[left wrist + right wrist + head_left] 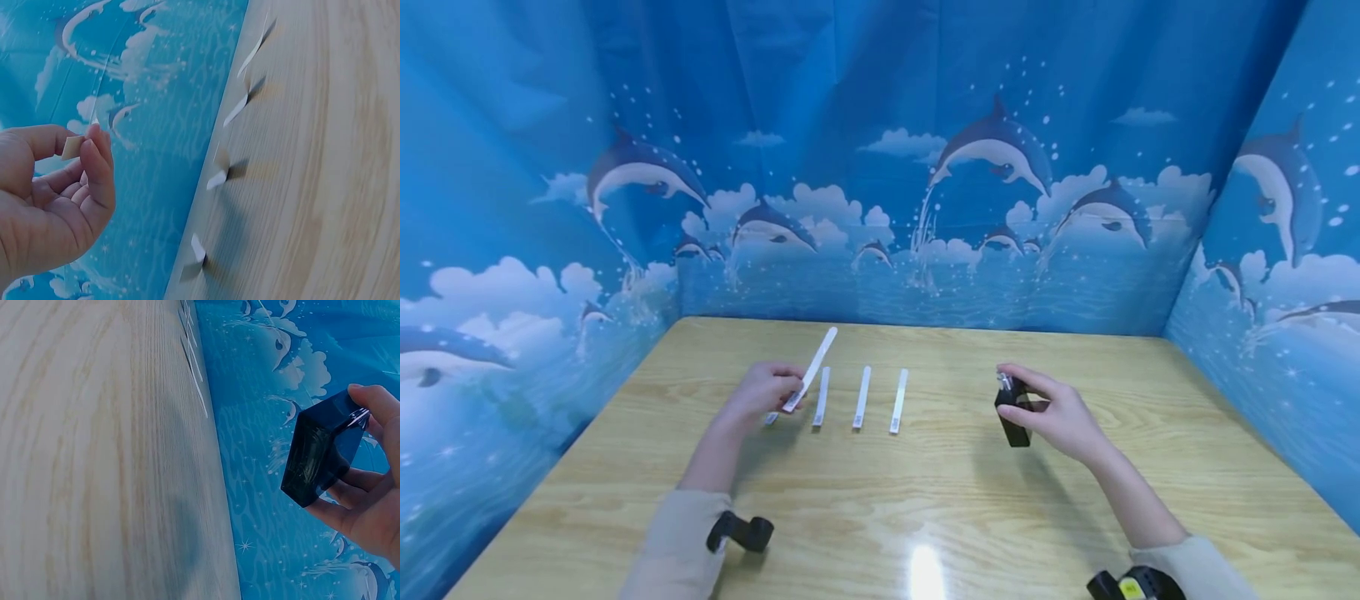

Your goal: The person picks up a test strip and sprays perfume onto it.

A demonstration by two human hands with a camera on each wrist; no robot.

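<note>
My left hand [762,395] pinches a white paper test strip [811,369] between thumb and fingers, tilted up and held over the table. In the left wrist view only the short end of that strip [72,148] shows at the fingertips. Several more white strips stand in a row by this hand, among them a middle one [862,397] and a right-hand one [898,402]; the leftmost is mostly hidden behind the hand. Over to the right, my right hand [1062,417] holds a black glass perfume bottle [1015,427] with a silver nozzle, above the table and slightly tilted.
The light wooden table [865,517] reaches back to a blue dolphin-print curtain [850,167], which also hangs along both sides. Black wrist cameras sit on both forearms, one on the left sleeve [677,542].
</note>
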